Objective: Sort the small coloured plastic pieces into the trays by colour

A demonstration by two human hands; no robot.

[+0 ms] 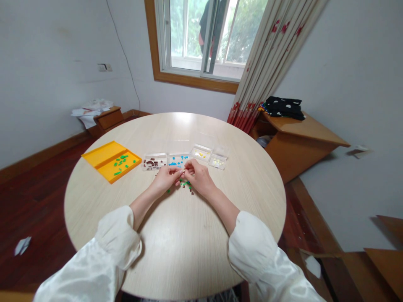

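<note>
Over the middle of the round table, my left hand (166,178) and my right hand (199,175) meet fingertip to fingertip. Both are closed in a pinch around something too small to make out. Beneath the fingers lie several loose green pieces (186,183) and dark brown pieces (192,192), like tiny building bricks. Just beyond my hands stands a clear box with blue pieces (178,161), partly hidden by my fingers. To its left is a clear box of dark brown pieces (152,162).
An open yellow case (103,161) with green pieces lies at the left of the table (176,251). Clear boxes with yellow pieces (202,154) and pale pieces (218,162) stand behind my right hand. A wooden cabinet (299,142) bearing dark cloth stands beyond, at right.
</note>
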